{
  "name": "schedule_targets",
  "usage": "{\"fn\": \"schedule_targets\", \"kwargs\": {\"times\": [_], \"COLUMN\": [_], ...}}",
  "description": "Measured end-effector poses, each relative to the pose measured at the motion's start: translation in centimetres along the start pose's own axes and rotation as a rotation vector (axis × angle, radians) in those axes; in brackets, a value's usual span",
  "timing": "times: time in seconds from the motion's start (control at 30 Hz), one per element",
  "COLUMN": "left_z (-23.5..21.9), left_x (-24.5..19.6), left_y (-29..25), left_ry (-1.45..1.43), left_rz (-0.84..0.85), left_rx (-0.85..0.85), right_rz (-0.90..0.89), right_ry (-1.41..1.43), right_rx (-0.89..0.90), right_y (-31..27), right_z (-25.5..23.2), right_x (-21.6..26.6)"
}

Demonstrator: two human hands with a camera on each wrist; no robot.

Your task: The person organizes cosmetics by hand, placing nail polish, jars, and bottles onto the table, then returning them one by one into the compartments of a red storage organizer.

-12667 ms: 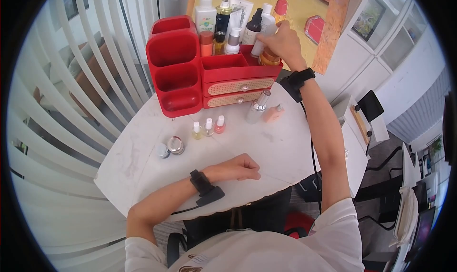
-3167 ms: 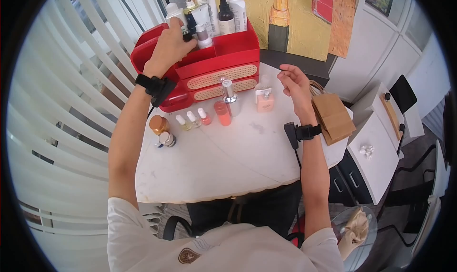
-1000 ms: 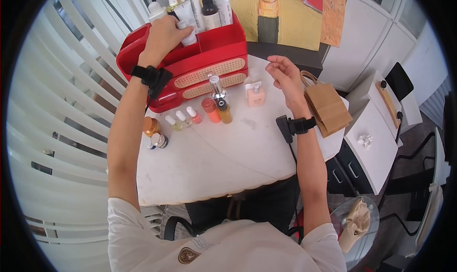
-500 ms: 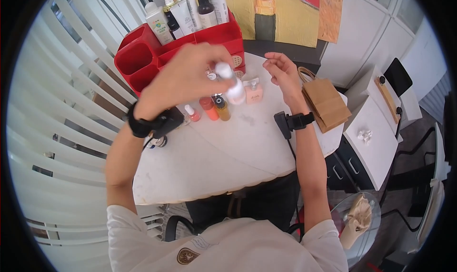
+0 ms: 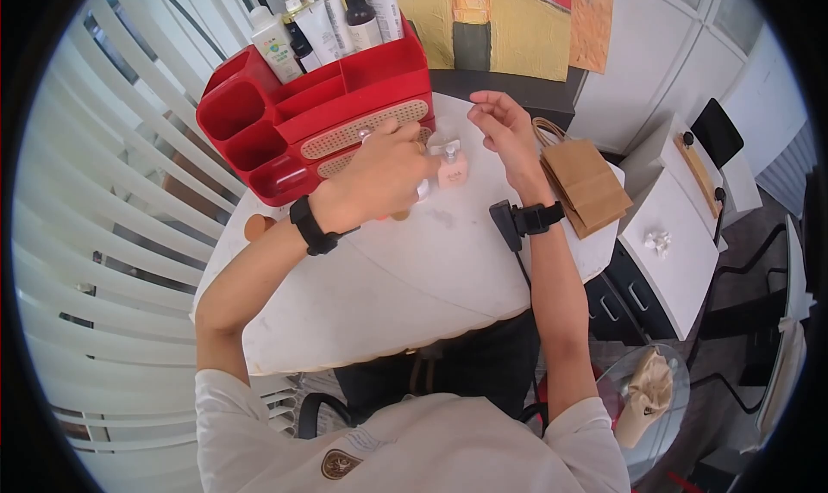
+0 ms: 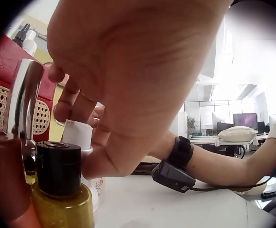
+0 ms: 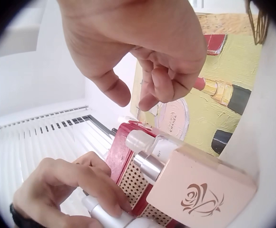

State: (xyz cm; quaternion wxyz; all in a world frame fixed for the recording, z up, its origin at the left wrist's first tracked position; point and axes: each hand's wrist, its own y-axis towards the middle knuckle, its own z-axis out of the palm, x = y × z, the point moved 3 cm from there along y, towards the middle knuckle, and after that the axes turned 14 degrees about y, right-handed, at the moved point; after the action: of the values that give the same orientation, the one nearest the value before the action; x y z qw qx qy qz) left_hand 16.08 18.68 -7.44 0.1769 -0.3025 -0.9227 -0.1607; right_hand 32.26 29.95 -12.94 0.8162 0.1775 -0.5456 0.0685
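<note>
A: And here's the left hand (image 5: 384, 174), low over the table (image 5: 388, 295), thumb on one side of a small white bottle (image 7: 111, 217) and fingers curled round the other!

B: So it's gripping it. Where is that bottle?

A: In front of the red organizer (image 5: 302, 118), between a black-capped amber bottle (image 6: 62, 204) and the pink bottle (image 7: 199, 190). Is its base on the table? The hand covers too much; I can't tell.

B: And the right hand (image 5: 507, 135)?

A: Nothing in it! Fingers loosely bent, it hovers near the pink bottle, with a brown paper bag (image 5: 586, 187) just beside the wrist.

B: Behind, tall bottles (image 5: 362, 27) line the organizer's back row.
</note>
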Motion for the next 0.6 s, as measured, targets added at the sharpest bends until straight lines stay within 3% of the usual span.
{"fn": "schedule_targets", "kwargs": {"times": [0.13, 0.2, 0.33, 0.4, 0.53, 0.6], "left_z": [-0.2, -0.7, -2.1, -3.8, -6.9, -6.8], "left_x": [-0.2, -0.1, 0.9, 1.7, 1.4, -0.1], "left_y": [0.3, 0.2, -0.2, -1.1, -5.1, -7.7], "left_ry": [0.020, 0.019, -0.055, -0.270, -0.345, -0.795], "left_rz": [0.018, 0.010, -0.043, -0.148, -0.278, -0.325], "left_rx": [0.077, -0.054, -0.052, -0.044, -0.181, 0.029], "right_rz": [0.002, 0.005, 0.011, 0.009, 0.002, -0.047], "right_ry": [0.017, 0.005, -0.011, -0.006, -0.056, 0.030], "right_rx": [0.016, 0.012, -0.004, 0.021, 0.007, 0.021], "right_y": [0.1, 0.0, -0.2, 0.2, 0.1, 0.1], "right_z": [-0.1, 0.0, 0.1, -0.3, -0.3, -0.8], "right_x": [-0.2, -0.2, 0.1, -0.4, 0.0, 0.6]}}
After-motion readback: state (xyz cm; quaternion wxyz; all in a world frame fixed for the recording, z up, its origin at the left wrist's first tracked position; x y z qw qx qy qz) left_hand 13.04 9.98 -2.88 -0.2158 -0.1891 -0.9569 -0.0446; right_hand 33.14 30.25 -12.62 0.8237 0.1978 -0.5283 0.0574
